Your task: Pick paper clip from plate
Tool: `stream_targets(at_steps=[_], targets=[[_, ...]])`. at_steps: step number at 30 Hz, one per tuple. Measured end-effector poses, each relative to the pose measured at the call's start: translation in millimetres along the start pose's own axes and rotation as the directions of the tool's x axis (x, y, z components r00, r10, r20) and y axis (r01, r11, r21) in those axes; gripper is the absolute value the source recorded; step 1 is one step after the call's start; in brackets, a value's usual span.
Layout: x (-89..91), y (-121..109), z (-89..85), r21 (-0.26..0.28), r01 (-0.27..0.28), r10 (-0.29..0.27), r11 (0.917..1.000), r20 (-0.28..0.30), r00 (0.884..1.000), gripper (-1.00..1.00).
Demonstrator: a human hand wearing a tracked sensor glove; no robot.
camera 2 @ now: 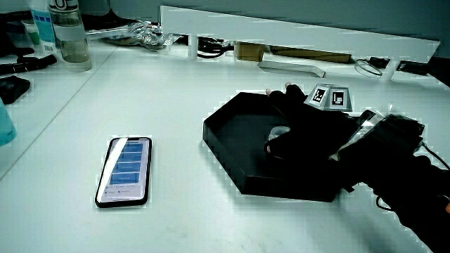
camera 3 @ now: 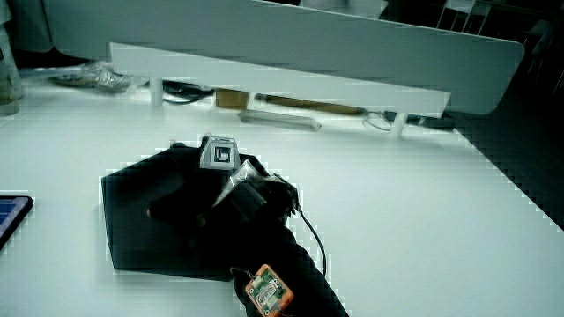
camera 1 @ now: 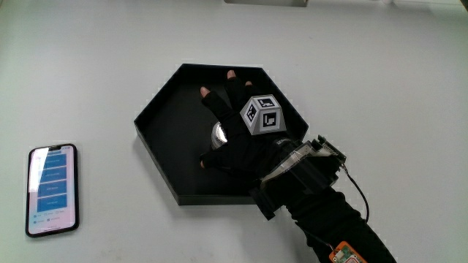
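The hands [camera 1: 238, 131] lie low inside the black plate [camera 1: 157, 128] on the table [camera 1: 95, 66], covering part of a silvery paper clip [camera 1: 219, 134] under the palm (whether it is gripped, I cannot tell).

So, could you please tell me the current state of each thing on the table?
hand: inside the plate, over a small shiny object
plate: black, hexagonal, flat on the table
shiny object: in the plate, mostly hidden under the hand
phone: beside the plate, screen lit, face up
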Motion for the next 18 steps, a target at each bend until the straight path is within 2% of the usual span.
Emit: stream_targets(at_steps=[1, 3, 4, 6, 7, 8, 9, 10, 11, 12, 13, 15, 17, 18], targets=[[1.0, 5, -3.8, -0.042, 0.024, -0.023, 0.9989, 0.015, 1.000, 0.00], [0.9, 12, -9.6, -0.142, 0.047, -0.038, 0.9888, 0.064, 0.997, 0.00], [2.1, 13, -9.9, -0.142, 0.071, -0.061, 0.9873, 0.070, 0.996, 0.00], [5.0, 17, -13.3, -0.180, 0.084, -0.069, 0.9801, 0.086, 0.994, 0.00], [7.2, 19, -15.0, -0.194, 0.080, -0.070, 0.9777, 0.059, 0.996, 0.09], [7.2, 19, -14.3, -0.190, 0.086, -0.077, 0.9780, 0.052, 0.996, 0.18], [6.8, 20, -14.7, -0.184, 0.056, -0.049, 0.9813, 0.041, 0.998, 0.27], [7.9, 20, -14.2, -0.152, 0.041, -0.040, 0.9875, 0.011, 0.999, 0.36], [9.9, 20, -13.5, -0.128, 0.021, -0.027, 0.9915, -0.047, 0.999, 0.45], [10.4, 17, -10.6, -0.069, 0.019, -0.026, 0.9974, -0.094, 0.995, 0.55], [10.6, 18, -11.1, -0.033, 0.030, -0.032, 0.9990, -0.065, 0.997, 0.64], [11.4, 17, -10.2, -0.025, 0.010, -0.012, 0.9996, -0.088, 0.996, 0.82], [11.8, 16, -9.6, -0.011, 0.014, -0.015, 0.9998, -0.090, 0.996, 1.00], [11.4, 16, -10.2, -0.020, -0.004, 0.002, 0.9998, -0.099, 0.995, 1.00]])
